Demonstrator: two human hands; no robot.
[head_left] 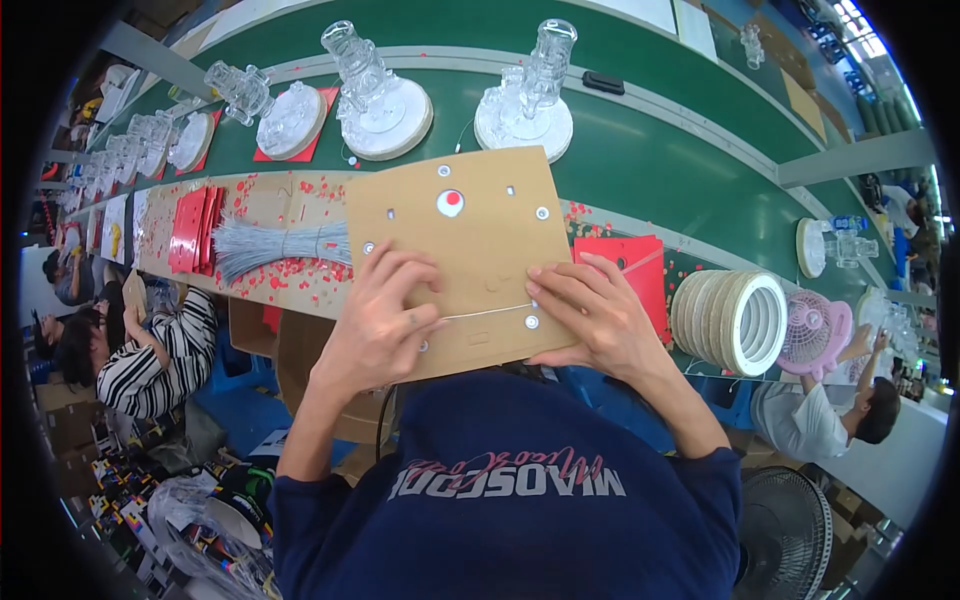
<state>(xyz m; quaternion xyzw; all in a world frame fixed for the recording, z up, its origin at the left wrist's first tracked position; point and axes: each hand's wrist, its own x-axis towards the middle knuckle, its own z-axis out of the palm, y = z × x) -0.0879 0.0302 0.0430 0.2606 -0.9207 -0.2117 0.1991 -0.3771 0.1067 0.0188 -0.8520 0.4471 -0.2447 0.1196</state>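
Note:
A brown cardboard sheet [470, 240] with several small holes lies tilted in front of me, over the near edge of the bench. A thin pale wire tie [488, 311] runs across its lower part. My left hand [385, 325] rests on the sheet's left side, fingers curled, with thumb and forefinger pinched at the wire's left end. On the other side, my right hand [600, 320] grips the sheet's right edge, fingertips on top by the wire's right end and thumb low at the edge. Through the large round hole a red dot shows on white.
Clear glass pieces on round white bases [385, 115] stand along the green bench [640, 170]. A wire bundle [275, 248] and red cards [195, 230] lie left. Red sheets [640, 275], stacked white rings [735, 320] and a pink fan [815, 330] are right. Other people sit at both sides.

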